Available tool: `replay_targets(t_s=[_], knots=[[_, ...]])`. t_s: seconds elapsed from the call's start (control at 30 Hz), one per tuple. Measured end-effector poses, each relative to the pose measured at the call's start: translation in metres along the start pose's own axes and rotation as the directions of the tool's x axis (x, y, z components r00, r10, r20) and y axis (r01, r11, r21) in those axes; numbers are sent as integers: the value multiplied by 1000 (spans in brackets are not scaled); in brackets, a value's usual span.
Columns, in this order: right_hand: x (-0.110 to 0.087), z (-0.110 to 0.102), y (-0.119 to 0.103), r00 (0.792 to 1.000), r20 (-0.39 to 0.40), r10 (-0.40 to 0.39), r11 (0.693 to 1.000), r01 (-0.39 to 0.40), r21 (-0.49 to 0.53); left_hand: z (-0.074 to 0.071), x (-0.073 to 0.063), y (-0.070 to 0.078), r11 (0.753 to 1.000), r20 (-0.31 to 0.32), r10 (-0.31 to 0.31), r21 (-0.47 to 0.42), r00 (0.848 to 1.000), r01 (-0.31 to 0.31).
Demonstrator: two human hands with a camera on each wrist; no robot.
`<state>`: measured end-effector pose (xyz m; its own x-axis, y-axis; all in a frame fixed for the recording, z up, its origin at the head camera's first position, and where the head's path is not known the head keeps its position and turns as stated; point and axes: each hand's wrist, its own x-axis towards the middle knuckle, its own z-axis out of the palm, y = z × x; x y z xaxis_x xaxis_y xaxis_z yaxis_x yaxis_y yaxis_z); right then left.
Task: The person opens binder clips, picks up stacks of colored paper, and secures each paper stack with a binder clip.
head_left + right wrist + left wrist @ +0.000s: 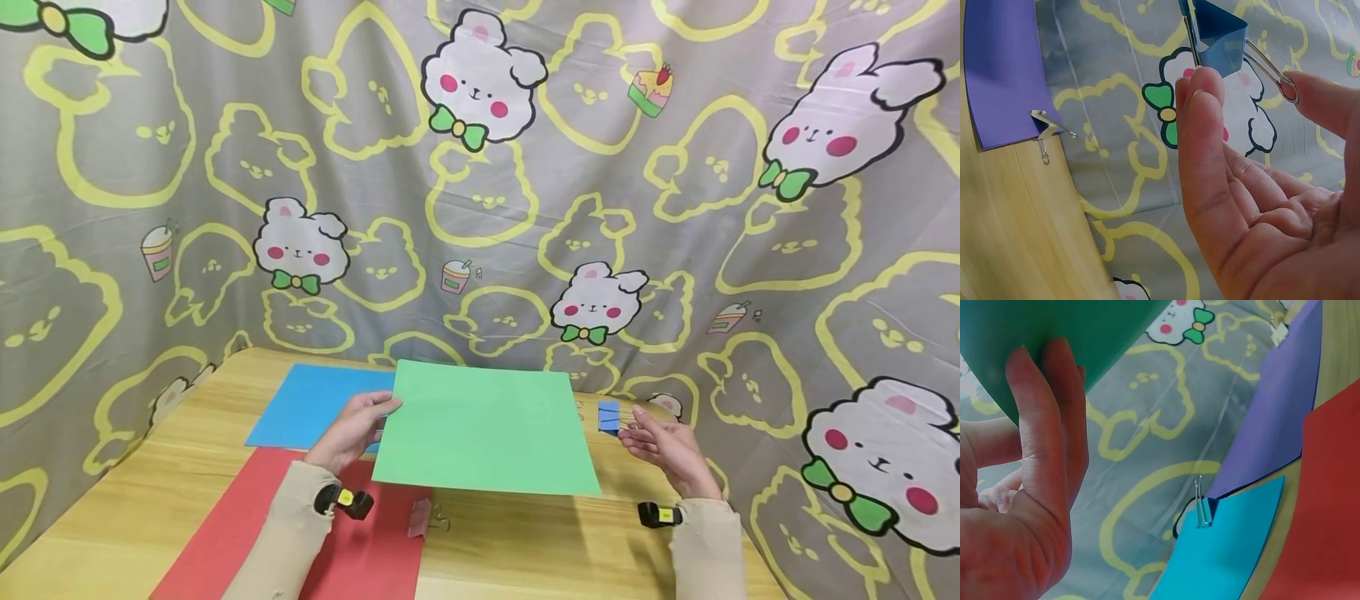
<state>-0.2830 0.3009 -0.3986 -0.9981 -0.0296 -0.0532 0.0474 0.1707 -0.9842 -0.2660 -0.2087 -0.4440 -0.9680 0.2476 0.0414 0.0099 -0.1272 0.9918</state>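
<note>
My left hand [351, 429] pinches a green sheet of paper [487, 429] by its left edge, holding it raised over the table. In the left wrist view the left fingers lie straight against the green sheet. To the right of the sheet, my right hand [670, 450] pinches a blue binder clip [609, 417] by its wire handles, apart from the paper. The right wrist view shows this clip [1222, 37] from close by, one handle between thumb and fingers, its mouth pointing away from the palm.
A blue sheet [315, 400] with a blue clip [1205, 512] lies at the back left. The red sheet [247, 508] in front carries a pink binder clip [420, 518]. A purple sheet [1004, 75] bears pale clips [1044, 125]. A patterned curtain [495, 225] hangs behind the wooden table [517, 550].
</note>
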Motion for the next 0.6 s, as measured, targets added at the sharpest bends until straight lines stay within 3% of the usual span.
replay_targets(t_s=[0.6], knots=[[1,4,-2,1000,27,11,1000,-11,-25,-2,-1,0,1000,0,2,5,1000,-2]])
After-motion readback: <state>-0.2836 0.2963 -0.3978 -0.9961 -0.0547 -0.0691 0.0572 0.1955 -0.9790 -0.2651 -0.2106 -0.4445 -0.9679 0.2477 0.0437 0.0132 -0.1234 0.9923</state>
